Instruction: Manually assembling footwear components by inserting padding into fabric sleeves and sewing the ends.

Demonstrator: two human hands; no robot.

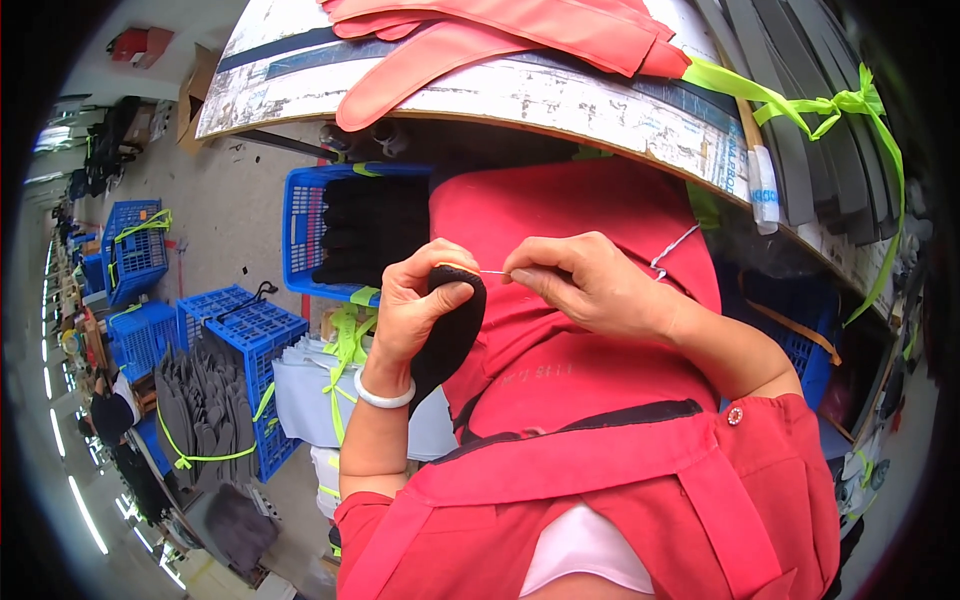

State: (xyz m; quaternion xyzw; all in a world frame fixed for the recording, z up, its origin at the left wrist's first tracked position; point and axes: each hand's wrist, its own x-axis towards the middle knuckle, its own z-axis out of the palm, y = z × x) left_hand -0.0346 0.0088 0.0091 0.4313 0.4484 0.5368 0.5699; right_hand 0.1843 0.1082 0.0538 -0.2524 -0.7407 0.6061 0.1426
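My left hand (425, 305) grips a black sole-shaped piece (455, 335), its thumb pressed on the face and its fingers behind it. A light edge shows along the top of the piece. To its right my right hand (595, 285) pinches a thin pale thread (492, 272), which runs straight and taut to that top edge. Whether a needle is in the pinch cannot be made out. A loose white thread (675, 248) lies on the red apron (570, 210) over my lap, beyond the right hand.
Red cut pieces (500, 40) hang over the front edge of the worktable (290, 90). Grey strips (830, 130) tied with a green band stand at its right. A blue crate (290, 230) holds black pieces at left; bundled grey pieces (205, 405) lie farther left.
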